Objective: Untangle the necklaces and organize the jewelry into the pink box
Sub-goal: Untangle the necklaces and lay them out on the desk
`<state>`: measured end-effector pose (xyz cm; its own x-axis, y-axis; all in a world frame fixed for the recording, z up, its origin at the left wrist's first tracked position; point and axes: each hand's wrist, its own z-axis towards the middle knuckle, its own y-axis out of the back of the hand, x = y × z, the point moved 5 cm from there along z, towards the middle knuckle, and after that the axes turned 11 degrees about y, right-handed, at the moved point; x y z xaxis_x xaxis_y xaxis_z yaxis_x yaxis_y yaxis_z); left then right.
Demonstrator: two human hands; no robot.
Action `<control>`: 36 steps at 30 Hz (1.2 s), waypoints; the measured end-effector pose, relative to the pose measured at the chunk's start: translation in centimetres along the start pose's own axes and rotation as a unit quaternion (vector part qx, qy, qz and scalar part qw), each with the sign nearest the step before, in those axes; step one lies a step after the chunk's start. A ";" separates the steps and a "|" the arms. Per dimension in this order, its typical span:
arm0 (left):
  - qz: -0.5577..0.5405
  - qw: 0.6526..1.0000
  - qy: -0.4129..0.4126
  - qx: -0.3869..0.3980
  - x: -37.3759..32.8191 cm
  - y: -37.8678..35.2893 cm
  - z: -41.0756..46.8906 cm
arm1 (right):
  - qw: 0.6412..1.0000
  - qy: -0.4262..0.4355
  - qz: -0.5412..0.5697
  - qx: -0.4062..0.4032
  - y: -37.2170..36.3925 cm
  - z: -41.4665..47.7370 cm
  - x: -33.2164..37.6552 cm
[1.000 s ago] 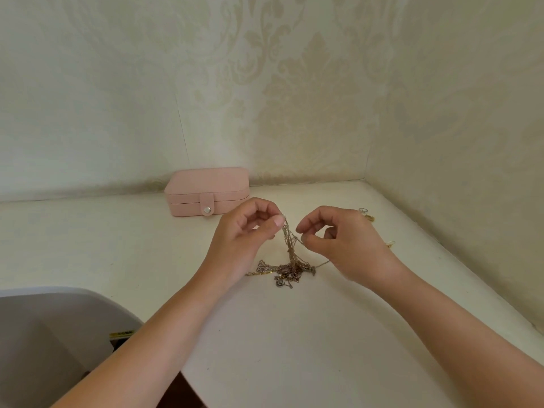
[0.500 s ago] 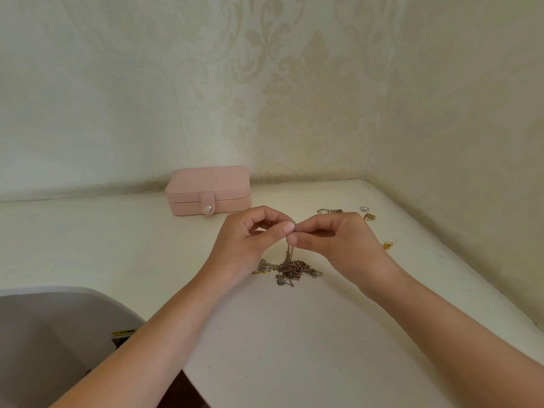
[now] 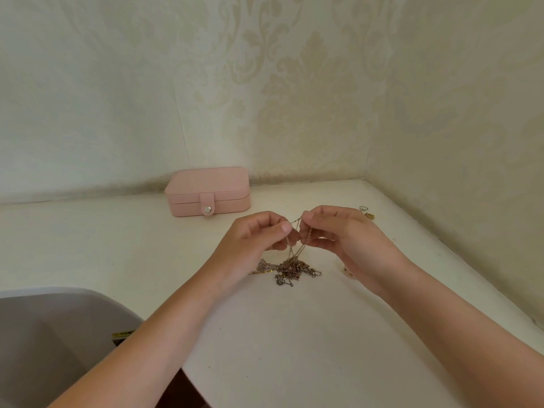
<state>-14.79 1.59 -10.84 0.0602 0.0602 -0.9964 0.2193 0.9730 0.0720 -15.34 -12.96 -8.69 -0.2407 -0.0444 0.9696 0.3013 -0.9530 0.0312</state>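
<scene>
Tangled necklaces (image 3: 290,267), centre frame on table (image 3: 294,334), strands pinched between curled fingers of left hand (image 3: 253,242) and right hand (image 3: 338,234); pink box (image 3: 207,191) closed, upper left of them; risk: hard pulling could tighten the knot.

No legible text anywhere.

White tabletop (image 3: 294,348), pale damask wallpaper (image 3: 294,83), perhaps a grey chair (image 3: 44,334) lower left

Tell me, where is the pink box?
In the head view, the pink box sits closed at the back of the table by the wall, behind and left of the left hand.
</scene>
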 end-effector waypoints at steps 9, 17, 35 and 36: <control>-0.141 0.990 0.006 -0.017 0.1 0.9 0.7 | 1.000 -0.013 0.013 0.004 0.5 0.2 -0.4; -0.217 0.975 0.046 -0.004 -0.5 0.8 0.1 | 0.999 -0.011 -0.024 0.031 0.2 0.2 -0.3; -0.285 0.954 0.085 0.040 -0.9 1.0 -0.2 | 0.985 0.061 -0.015 -0.164 3.5 0.7 1.2; -0.300 0.950 0.084 0.033 -1.0 1.0 -0.1 | 0.984 0.054 0.005 -0.170 3.7 0.8 1.0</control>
<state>-14.76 2.57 -9.79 -0.2505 -0.4604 -0.8517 0.2263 0.8275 -0.5139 -13.76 -16.28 -7.43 -0.3410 -0.0678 0.9376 -0.0173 -0.9968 -0.0784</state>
